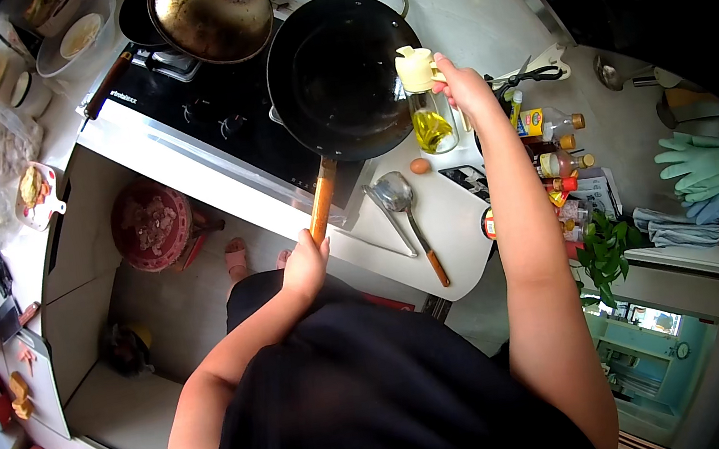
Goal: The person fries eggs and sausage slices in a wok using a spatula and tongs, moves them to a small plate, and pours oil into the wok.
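My left hand (305, 267) grips the wooden handle (324, 202) of a large black wok (340, 77) on the right side of the gas stove. In my right hand (463, 83) is the handle of a glass oil dispenser (433, 121) with a cream plastic top. Yellow oil lies in the lower part of its glass. The dispenser overlaps the wok's right rim in the view; whether it rests on the counter, I cannot tell. A brown egg (420, 166) lies just below it. Nearer to me, a wooden-handled metal spatula (405, 199) and metal tongs (390, 220) lie on the counter.
A second pan under a domed metal lid (213, 15) occupies the stove's left side. Several sauce bottles (559, 164) stand beyond my right forearm, near black scissors (527, 75) and a leafy plant (602, 254). A white plate (37, 199) with food is at the left counter edge.
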`<act>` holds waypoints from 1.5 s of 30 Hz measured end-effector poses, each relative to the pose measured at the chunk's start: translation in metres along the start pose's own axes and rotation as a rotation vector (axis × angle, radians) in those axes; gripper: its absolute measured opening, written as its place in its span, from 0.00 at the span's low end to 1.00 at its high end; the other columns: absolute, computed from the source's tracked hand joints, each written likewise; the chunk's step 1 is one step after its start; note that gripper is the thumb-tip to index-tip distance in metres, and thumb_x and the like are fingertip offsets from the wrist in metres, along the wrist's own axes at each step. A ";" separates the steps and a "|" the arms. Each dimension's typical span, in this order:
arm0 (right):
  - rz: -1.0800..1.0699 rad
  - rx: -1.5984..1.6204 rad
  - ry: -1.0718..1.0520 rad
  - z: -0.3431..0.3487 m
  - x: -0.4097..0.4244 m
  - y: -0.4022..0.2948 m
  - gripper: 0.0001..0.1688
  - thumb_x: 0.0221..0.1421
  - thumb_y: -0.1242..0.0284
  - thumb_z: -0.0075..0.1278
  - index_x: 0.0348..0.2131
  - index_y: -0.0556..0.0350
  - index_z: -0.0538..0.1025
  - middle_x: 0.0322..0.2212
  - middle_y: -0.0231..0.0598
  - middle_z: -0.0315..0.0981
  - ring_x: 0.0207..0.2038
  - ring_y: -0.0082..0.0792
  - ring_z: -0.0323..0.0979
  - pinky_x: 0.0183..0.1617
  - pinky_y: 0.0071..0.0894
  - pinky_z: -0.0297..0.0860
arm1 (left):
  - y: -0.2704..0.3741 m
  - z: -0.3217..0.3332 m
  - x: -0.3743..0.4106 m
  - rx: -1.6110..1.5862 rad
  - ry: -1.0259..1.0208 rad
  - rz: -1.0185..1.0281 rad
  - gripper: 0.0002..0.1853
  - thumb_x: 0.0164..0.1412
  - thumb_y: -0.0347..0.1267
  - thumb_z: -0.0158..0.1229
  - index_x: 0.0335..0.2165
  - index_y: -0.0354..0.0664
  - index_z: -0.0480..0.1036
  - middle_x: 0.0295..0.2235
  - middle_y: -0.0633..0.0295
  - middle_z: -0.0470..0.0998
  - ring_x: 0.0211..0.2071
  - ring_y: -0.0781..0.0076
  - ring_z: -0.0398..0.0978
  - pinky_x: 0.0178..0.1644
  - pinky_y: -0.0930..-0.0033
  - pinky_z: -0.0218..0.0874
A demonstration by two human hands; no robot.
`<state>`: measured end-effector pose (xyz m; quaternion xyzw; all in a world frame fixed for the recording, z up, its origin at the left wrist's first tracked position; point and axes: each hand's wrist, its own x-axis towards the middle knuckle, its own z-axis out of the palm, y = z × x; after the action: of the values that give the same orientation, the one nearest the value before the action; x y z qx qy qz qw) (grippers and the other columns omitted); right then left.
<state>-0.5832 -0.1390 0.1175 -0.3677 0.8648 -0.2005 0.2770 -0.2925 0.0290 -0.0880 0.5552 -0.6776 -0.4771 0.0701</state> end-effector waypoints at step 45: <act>0.106 0.156 0.022 0.005 -0.014 0.067 0.39 0.51 0.41 0.39 0.15 0.60 0.72 0.16 0.36 0.69 0.18 0.29 0.64 0.29 0.28 0.63 | 0.034 -0.032 -0.010 -0.117 0.045 0.005 0.20 0.58 0.42 0.50 0.33 0.33 0.61 0.22 0.39 0.72 0.27 0.38 0.71 0.31 0.48 0.62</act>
<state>-0.6069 -0.0860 0.0812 -0.2963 0.8678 -0.2562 0.3057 -0.2920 0.0163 -0.0421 0.5592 -0.6481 -0.5031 0.1188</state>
